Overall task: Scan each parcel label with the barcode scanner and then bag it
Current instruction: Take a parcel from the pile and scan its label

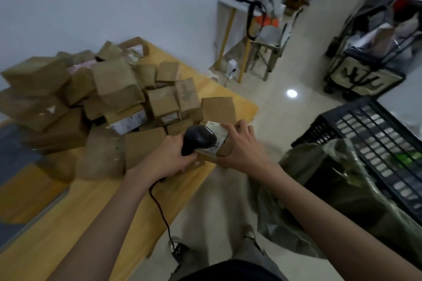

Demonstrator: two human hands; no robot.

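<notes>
Head view: a person stands at the corner of a wooden table (68, 212), both bare forearms reaching forward over it.
Parcel pile: a heap of brown cardboard parcels (114, 89) lies well to the left of and beyond the left hand, some showing white labels.
Nearest flat box: one brown box (142, 146) lies just left of the left hand, close against its knuckles.
Left hand: the left hand (170, 158) wraps its fingers round the grip of the black barcode scanner (198, 140), whose head points right, toward the parcel.
Cable: a black cable (159, 207) runs from under the left wrist down toward the floor.
Parcel in hand: a small brown parcel (225, 149) sits between the two hands at the table's corner, its white label (217, 134) facing up and partly covered by the scanner head.
Right hand: the right hand (243, 146) grips that parcel from the right side, fingers curled over its top edge, thumb lower on its near side.
Bag: a translucent greenish bag (324, 189) hangs open below and right of the right forearm.
Crate: a black slotted crate (374, 134) stands just right of the bag, touching it.
</notes>
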